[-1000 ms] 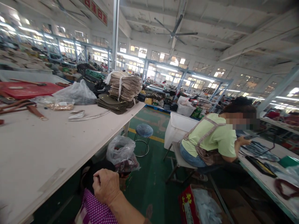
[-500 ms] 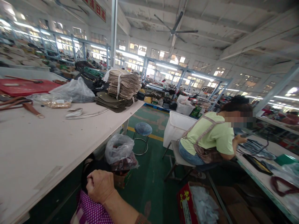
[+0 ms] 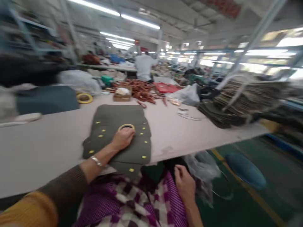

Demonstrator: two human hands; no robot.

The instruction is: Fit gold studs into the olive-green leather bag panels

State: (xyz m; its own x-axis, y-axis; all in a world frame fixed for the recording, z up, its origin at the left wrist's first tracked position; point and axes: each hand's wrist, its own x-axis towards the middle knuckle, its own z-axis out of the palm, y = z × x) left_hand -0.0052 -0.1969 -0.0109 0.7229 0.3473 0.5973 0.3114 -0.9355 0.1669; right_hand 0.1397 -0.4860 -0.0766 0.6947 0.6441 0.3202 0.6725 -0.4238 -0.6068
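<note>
My left hand (image 3: 123, 138) rests on a stack of olive-green cut pieces (image 3: 118, 135) marked with small yellow dots, lying at the near edge of the pale worktable (image 3: 47, 148). Its fingers curl around a yellow tape roll (image 3: 126, 127) on top of the stack. My right hand (image 3: 185, 184) hangs below the table edge, over my purple checked apron (image 3: 132, 201), fingers bent beside a clear plastic bag (image 3: 203, 170); whether it holds anything is unclear. The whole view is blurred by motion.
Farther along the table lie a second tape roll (image 3: 84, 98), a small box (image 3: 122, 93), brown straps (image 3: 142, 90), a red mat (image 3: 165, 87), a plastic bag (image 3: 187, 94) and a bundled stack of pieces (image 3: 239, 101). A person in white (image 3: 144, 66) stands beyond. A blue stool (image 3: 245, 170) stands on the green floor.
The view has swung left from the aisle and the seated co-worker to the table in front of me. My left hand and the olive pieces have come into view; my right hand stays by my lap.
</note>
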